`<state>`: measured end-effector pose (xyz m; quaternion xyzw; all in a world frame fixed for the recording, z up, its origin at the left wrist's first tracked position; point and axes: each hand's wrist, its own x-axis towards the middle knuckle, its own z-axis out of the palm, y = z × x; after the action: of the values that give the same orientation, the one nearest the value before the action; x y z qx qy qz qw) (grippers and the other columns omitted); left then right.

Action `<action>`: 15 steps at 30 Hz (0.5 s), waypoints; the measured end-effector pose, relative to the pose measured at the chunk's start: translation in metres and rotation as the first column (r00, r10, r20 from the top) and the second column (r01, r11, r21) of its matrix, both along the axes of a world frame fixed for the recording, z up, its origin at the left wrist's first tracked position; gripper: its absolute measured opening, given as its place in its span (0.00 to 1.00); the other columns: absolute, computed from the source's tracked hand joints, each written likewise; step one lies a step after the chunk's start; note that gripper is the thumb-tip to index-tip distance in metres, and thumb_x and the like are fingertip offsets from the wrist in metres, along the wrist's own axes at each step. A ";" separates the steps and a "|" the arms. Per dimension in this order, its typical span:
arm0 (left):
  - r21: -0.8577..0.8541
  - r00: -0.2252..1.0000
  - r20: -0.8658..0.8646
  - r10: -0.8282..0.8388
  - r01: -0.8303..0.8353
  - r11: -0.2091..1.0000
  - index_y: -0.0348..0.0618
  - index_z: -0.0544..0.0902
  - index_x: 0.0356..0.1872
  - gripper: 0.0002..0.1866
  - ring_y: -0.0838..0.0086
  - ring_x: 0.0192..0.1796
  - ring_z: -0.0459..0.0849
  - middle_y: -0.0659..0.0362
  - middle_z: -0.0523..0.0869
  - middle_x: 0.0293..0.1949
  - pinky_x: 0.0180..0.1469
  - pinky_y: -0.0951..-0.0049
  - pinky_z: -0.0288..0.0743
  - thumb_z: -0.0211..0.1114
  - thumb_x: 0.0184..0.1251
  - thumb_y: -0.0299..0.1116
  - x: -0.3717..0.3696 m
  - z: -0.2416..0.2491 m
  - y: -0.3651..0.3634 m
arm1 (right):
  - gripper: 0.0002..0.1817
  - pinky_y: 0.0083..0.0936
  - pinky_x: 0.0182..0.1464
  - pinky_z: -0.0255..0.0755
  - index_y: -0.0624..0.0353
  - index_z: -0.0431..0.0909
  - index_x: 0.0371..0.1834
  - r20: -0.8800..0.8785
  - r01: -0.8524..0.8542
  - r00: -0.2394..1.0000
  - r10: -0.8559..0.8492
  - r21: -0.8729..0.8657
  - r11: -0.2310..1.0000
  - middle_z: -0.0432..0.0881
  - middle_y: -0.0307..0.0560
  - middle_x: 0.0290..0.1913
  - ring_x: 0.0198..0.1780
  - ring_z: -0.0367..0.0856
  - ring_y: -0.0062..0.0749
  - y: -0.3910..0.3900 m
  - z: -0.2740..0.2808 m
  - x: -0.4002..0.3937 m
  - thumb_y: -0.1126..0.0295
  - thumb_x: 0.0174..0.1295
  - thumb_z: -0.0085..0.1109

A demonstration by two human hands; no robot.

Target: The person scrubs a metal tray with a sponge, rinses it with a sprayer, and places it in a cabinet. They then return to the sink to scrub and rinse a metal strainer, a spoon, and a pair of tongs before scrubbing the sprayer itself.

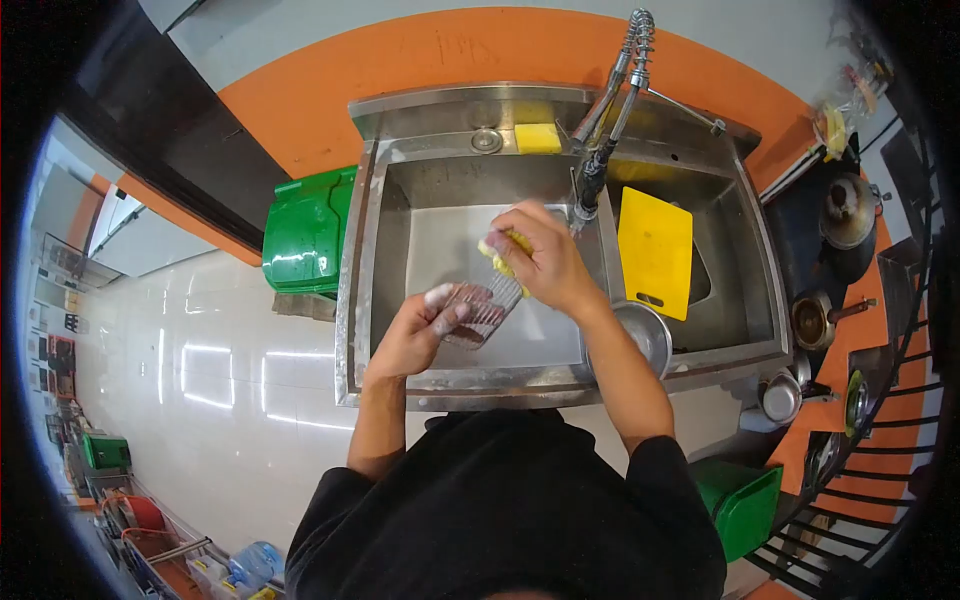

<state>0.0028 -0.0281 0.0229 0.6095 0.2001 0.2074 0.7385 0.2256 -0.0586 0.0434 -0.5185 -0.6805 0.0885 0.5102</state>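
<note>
Over the left basin of a steel sink (375,385), my left hand (420,325) is closed round one end of a clear ribbed container (485,322). My right hand (540,255) grips a yellow sponge (510,255) and presses it at the container's upper right end. White suds show on the fingers of my left hand. The spring-neck faucet (592,175) stands just beyond my right hand. Part of the sponge is hidden by my right fingers.
A yellow cutting board (655,250) leans in the right basin. Beside my right forearm is a round metal bowl (645,340). Another yellow sponge (538,138) and a drain strainer (487,141) lie on the back ledge. A green bin (308,232) stands left; pans (815,320) are at right.
</note>
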 end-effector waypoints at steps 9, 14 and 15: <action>-0.158 0.990 0.070 0.122 -0.110 0.981 0.34 0.79 0.55 0.17 0.73 0.45 0.85 0.56 0.86 0.45 0.46 0.69 0.83 0.55 0.77 0.37 0.009 -0.019 -0.012 | 0.12 0.35 0.46 0.75 0.60 0.81 0.47 -0.086 0.217 0.973 -0.213 0.047 0.975 0.79 0.53 0.40 0.43 0.79 0.47 -0.037 -0.005 -0.012 0.75 0.60 0.60; 0.031 0.990 0.087 0.108 -0.111 0.993 0.32 0.79 0.53 0.15 0.73 0.42 0.85 0.55 0.86 0.43 0.44 0.69 0.83 0.53 0.77 0.33 0.011 -0.025 -0.017 | 0.10 0.34 0.45 0.74 0.59 0.81 0.43 0.249 0.031 0.966 -0.076 0.182 0.983 0.79 0.50 0.38 0.41 0.77 0.45 -0.036 -0.003 -0.017 0.74 0.58 0.63; 0.028 0.991 0.085 0.104 -0.106 0.994 0.32 0.79 0.53 0.15 0.73 0.42 0.85 0.55 0.86 0.43 0.44 0.69 0.83 0.53 0.77 0.33 0.011 -0.023 -0.019 | 0.10 0.34 0.45 0.74 0.59 0.81 0.43 0.248 0.036 0.965 -0.080 0.178 0.983 0.79 0.50 0.38 0.41 0.77 0.45 -0.030 -0.007 -0.007 0.74 0.58 0.63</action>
<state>0.0134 -0.0469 0.0000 0.6007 0.1976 0.2744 0.7244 0.2190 -0.0885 0.0367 -0.4992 -0.7298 -0.0528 0.4641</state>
